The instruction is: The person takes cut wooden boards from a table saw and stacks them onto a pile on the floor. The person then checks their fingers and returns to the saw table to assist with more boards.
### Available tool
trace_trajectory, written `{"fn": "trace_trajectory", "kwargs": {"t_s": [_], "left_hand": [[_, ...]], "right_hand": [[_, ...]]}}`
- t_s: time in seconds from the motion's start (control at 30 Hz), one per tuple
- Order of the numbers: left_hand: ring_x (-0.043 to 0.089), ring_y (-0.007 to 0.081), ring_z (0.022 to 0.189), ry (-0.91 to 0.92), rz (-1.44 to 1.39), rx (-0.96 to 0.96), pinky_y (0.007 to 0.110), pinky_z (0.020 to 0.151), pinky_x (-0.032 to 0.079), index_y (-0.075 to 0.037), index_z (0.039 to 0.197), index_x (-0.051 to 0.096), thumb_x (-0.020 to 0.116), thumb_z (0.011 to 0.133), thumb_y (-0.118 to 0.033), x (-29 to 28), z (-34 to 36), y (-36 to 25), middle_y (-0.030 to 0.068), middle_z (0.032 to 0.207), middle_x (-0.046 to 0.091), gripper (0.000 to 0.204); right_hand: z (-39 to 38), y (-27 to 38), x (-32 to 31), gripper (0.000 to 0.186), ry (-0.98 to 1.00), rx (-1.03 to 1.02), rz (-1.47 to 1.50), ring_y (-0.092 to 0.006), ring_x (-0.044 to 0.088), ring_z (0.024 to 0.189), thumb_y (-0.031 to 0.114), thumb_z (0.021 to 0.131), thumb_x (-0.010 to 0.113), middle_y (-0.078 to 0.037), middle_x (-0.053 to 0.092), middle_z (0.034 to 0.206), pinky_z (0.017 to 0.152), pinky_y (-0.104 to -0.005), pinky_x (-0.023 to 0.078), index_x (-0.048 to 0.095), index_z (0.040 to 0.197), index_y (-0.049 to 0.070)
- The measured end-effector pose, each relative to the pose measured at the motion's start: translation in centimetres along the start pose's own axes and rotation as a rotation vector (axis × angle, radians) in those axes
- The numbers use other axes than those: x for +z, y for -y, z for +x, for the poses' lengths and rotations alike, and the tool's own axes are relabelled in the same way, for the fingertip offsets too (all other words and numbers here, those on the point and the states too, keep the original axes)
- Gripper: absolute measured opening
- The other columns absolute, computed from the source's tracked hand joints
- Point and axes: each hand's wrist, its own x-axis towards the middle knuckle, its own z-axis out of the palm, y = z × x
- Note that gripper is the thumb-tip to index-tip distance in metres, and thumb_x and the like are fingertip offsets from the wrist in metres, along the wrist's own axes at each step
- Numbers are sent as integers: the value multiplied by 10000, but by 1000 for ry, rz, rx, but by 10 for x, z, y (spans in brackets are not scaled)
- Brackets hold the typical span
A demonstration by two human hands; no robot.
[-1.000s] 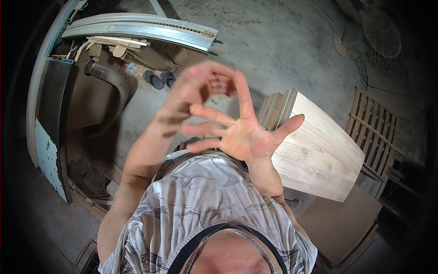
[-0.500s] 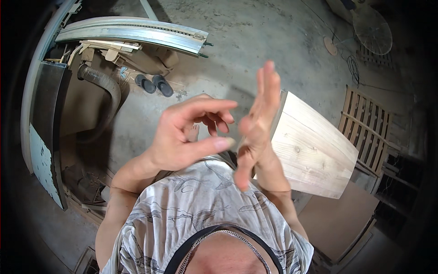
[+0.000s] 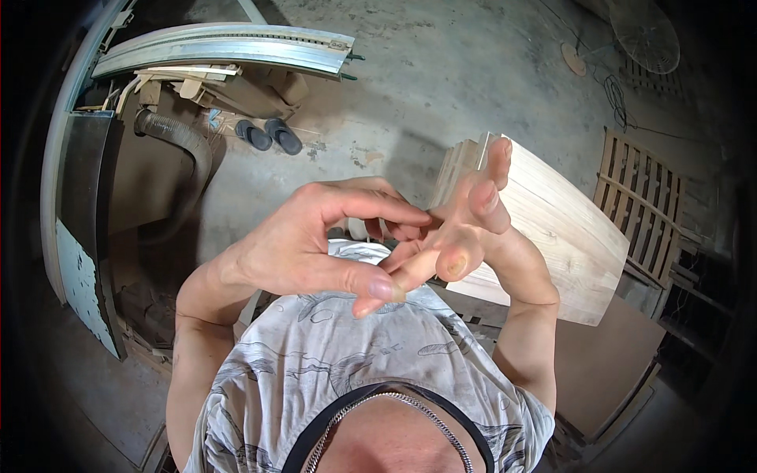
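My left hand is in front of my chest, fingers curved and thumb held apart from them. Palm up beside it is my right hand, fingers spread and bent at different angles. The two hands overlap: the thumb tip of the left lies over a digit of the right, and the left fingertips reach to the right palm. No object shows in either hand. Beyond and to the right of the right hand lies a stack of pale wooden boards, partly covered by that hand and forearm.
At upper left a curved metal rail extends above wood scraps and a flexible hose. Dark slippers lie on the concrete floor. To the right are a slatted pallet, a brown sheet and a fan.
My right hand has turned from edge-on to palm up, its fingers spreading and lowering. The hands have come together and now overlap. The view has shifted slightly, baring more of the board stack.
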Motion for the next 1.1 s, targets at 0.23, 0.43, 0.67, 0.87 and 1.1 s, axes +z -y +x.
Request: {"fn": "trace_trajectory", "kwargs": {"t_s": [0.23,0.43,0.67,0.87,1.1], "left_hand": [[613,152,945,-133,-11,-79,330,853,511,6,1271,630,937,726,-327,37,-5,14,75,1088,636,709],[607,172,1006,-169,154,-75,307,828,521,-18,1125,628,958,696,-361,47,-7,4,85,1102,590,641],[594,188,956,-226,175,-13,302,802,503,-36,1168,668,935,735,-318,49,-1,3,71,998,612,582],[558,150,818,-204,346,67,322,776,468,-69,1157,758,930,716,-309,42,1,4,33,802,611,531],[508,137,729,-177,326,63,313,747,453,-80,1129,774,926,718,-288,38,5,3,32,782,621,485]], "right_hand": [[-17,4,-20,693,-103,127,273,-401,86,1505,873,819,499,-25,170,1655,1148,-758,179,361,1443,607],[-11,1,-8,817,-242,191,377,-385,194,1492,862,819,517,-47,224,1642,1151,-750,183,299,1517,497],[1,-2,22,961,-444,93,258,-357,353,1455,878,804,506,-65,312,1613,1114,-794,198,244,1590,391],[0,-4,25,1065,-445,155,184,-384,439,1400,975,750,392,-78,340,1608,1058,-854,219,254,1600,348],[5,-5,12,1206,-417,123,300,-356,450,1405,1015,733,286,-72,353,1604,1091,-835,199,399,1548,133]]}}
